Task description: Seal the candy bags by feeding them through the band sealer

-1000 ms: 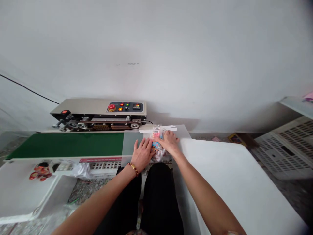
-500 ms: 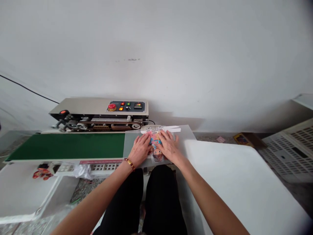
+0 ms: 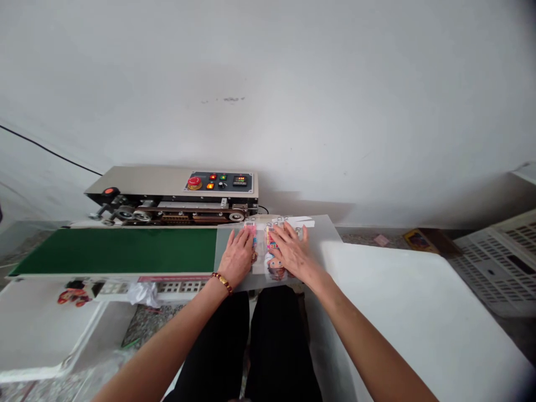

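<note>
My left hand (image 3: 238, 258) lies flat with fingers stretched over a pink printed plastic packet (image 3: 250, 228), most of which it covers. My right hand (image 3: 291, 250) rests, fingers spread, on a second colourful packet with a cartoon figure (image 3: 276, 268). A narrow gap separates the two packets. Both lie on a translucent sheet (image 3: 320, 237) at the right end of a green conveyor belt (image 3: 138, 249). Metal rings and white paper strips (image 3: 309, 223) show beyond my fingertips. Behind the belt stands a band sealing machine (image 3: 167, 184) with lit buttons.
A white table (image 3: 397, 290) is at my right, with a white slatted crate (image 3: 502, 262) past it. On the left, a white bin (image 3: 46, 329) stands below the belt, near a red figure (image 3: 73, 294) and crumpled plastic (image 3: 144, 293). A wall rises behind the machine.
The two packets, side by side before, are now apart, the left one under my left hand. My right hand stays on the other packet. The view has shifted slightly.
</note>
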Demonstrator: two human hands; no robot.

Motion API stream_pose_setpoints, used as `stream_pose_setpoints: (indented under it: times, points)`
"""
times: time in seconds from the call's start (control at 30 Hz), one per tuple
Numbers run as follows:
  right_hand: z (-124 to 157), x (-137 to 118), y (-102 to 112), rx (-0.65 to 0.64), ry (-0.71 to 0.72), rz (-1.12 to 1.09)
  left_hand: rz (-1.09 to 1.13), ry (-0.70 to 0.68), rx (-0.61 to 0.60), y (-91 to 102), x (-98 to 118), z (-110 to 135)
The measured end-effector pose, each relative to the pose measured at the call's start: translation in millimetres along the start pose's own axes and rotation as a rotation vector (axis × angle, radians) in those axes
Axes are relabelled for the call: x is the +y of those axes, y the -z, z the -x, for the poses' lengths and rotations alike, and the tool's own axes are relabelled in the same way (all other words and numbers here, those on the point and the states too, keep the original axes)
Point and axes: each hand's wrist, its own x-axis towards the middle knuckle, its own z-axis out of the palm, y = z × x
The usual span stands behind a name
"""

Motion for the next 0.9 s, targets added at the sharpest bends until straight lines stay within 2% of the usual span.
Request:
stream_pose_setpoints:
  times: [0.13, 0.3, 0.4, 0.5, 0.6, 0.67, 0.73, 0.8, 0.9]
  points:
    - [-4.7, -1.4, -1.8, 0.022, 0.039, 0.035, 0.016, 0.013, 0.008, 0.2, -19.3, 8.6]
    - [-21.7, -13.8, -3.5, 0.045, 0.117, 0.041, 0.026, 0.032, 0.018, 7.4, -73.4, 29.8]
    - [-32.8, -25.8, -4.5, 0.047, 0.113, 0.040, -0.025, 0.131, 0.116, 16.7, -92.9, 41.5]
    - [-38.2, -32.8, -4.3, 0.043, 0.101, 0.030, -0.034, 0.128, 0.173, 20.6, -78.4, 38.2]
    - [-35.1, -28.7, -3.4, 0.054, 0.080, 0.017, 0.052, -0.025, 0.106, 14.2, -38.7, 19.6]
    - [-30.0, -21.2, -1.6, 0.040, 0.059, 0.022, 0.078, -0.058, 0.080, 8.1, -13.0, 6.7]
    - [-25.3, -13.9, 1.0, 0.018, 0.048, 0.031, 0.071, -0.058, 0.060, 4.6, 3.7, -0.6]
    - [-22.8, -10.3, 3.2, 0.011, 0.059, 0.034, 0.052, -0.054, 0.040, 5.1, 9.6, -1.2]
    - [-25.1, -14.9, 2.4, 0.014, 0.091, 0.022, 0.010, 0.001, 0.039, 12.2, 4.2, 5.5]
